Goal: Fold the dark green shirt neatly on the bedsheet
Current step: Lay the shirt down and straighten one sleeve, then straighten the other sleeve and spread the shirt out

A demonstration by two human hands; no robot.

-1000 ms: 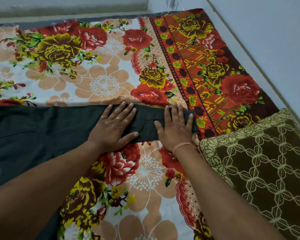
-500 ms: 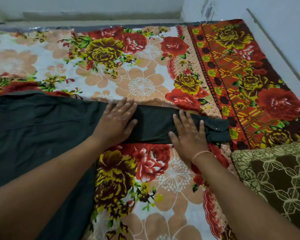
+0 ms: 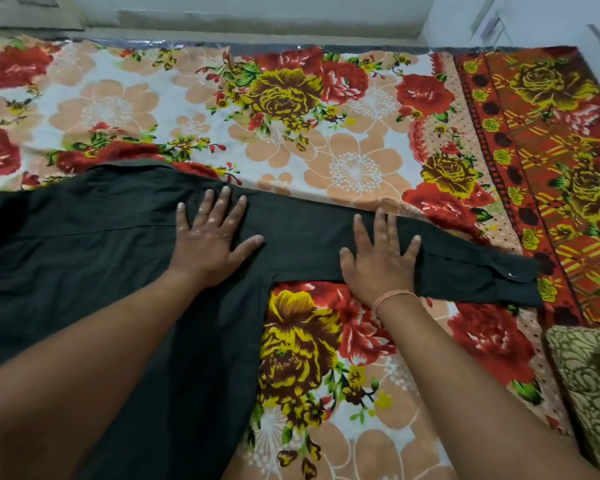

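1. The left hand's fingers (image 3: 223,202) lay straight and spread, pressed flat on dark cloth and gripping nothing, with the thumb pointing right.
2. The right hand's fingers (image 3: 381,225) were likewise straight and fanned, flat on the cloth, holding nothing.
3. The left hand (image 3: 210,240) rested palm-down where the sleeve met the body of the garment.
4. The right hand (image 3: 381,261) rested palm-down farther along the sleeve, its heel reaching the sleeve's near edge.
5. A thin pinkish-orange thread band (image 3: 394,295) circled the right wrist.
6. The dark green cotton shirt (image 3: 84,265) lay spread flat on the bedsheet, its body filling the left of the view and running under the left forearm to the bottom edge.
7. Its long sleeve (image 3: 312,247) stretched out to the right, ending in a cuff (image 3: 510,282) with a small button (image 3: 512,274).
8. The floral bedsheet (image 3: 354,168), printed with red roses, yellow blooms and peach flowers on white, had a red patterned border (image 3: 551,161) along its right side.
9. An olive and brown patterned cushion (image 3: 593,382) sat at the lower right, near the cuff but apart from it.
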